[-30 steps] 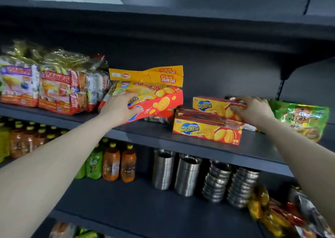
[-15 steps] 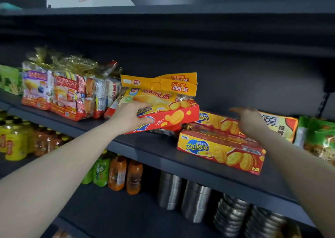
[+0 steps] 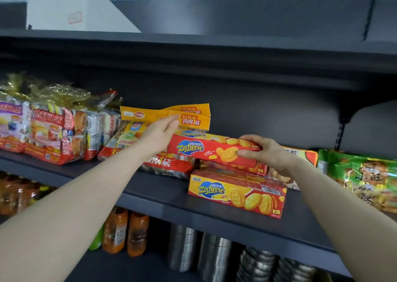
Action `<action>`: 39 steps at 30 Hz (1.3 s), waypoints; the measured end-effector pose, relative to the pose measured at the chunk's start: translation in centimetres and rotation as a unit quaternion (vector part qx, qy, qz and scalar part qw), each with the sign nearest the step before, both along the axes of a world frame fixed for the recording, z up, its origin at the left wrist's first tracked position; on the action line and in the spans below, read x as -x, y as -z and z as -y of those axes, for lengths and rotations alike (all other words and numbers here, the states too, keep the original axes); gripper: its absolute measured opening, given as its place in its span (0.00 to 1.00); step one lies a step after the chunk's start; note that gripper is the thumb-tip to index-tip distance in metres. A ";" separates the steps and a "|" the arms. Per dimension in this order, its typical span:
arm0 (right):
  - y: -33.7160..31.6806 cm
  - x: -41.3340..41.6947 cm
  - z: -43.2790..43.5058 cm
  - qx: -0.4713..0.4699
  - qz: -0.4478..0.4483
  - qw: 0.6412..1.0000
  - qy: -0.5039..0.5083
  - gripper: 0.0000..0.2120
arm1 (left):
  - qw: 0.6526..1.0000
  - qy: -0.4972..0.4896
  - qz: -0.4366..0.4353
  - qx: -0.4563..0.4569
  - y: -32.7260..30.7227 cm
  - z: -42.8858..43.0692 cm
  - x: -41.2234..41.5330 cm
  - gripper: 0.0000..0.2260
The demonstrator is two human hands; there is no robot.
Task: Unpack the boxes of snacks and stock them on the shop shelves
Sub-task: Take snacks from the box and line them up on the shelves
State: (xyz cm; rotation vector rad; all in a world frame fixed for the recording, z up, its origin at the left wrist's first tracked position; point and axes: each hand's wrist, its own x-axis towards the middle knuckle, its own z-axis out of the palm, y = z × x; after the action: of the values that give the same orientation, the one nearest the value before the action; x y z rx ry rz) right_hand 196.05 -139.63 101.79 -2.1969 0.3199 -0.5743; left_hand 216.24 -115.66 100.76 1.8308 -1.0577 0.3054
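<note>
At the middle shelf (image 3: 150,187), my right hand (image 3: 266,150) pinches the right end of a red Zecheese box (image 3: 206,150), thumb in front. My left hand (image 3: 160,136), fingers nearly straight, steadies its left end. The box lies on another, behind the front box (image 3: 236,193). I should square it over the one below. A yellow-topped bag (image 3: 171,118) crowds the left, a green bag (image 3: 365,174) the right.
</note>
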 end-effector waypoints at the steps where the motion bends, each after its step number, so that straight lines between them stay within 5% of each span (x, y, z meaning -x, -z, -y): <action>1: 0.2 0.4 0.3 -0.016 0.019 1.000 0.004 0.23 | 0.999 -0.017 -0.032 0.034 0.1 0.0 -0.6 0.21; 5: 0.6 1.4 1.5 -0.043 0.055 0.998 0.007 0.24 | 0.992 -0.051 -0.110 0.029 0.9 0.2 -1.5 0.23; 18: 1.8 1.7 1.1 0.096 0.063 0.993 0.029 0.28 | 0.948 0.092 -0.304 -0.014 2.0 1.3 2.0 0.21; 23: 2.1 1.9 1.4 0.078 -0.002 0.996 0.051 0.31 | 0.933 0.133 -0.326 0.069 2.6 2.4 2.2 0.18; 30: 1.5 2.5 1.6 0.052 0.004 0.998 0.029 0.21 | 0.967 0.110 -0.224 0.043 2.9 4.4 2.1 0.19; 34: 2.3 1.7 4.8 0.218 -0.047 0.971 0.087 0.18 | 0.993 -0.011 -0.010 -0.119 4.6 5.2 1.7 0.28; 39: 4.1 -0.5 7.5 0.285 -0.098 0.947 0.114 0.18 | 0.981 0.010 0.077 -0.178 7.3 5.6 2.1 0.13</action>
State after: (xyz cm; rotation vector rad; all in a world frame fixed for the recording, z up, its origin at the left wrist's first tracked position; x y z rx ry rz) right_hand 196.55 -147.10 97.68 -2.8092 0.5769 -0.6317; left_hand 214.13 -121.24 93.45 2.1386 -1.3028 0.2616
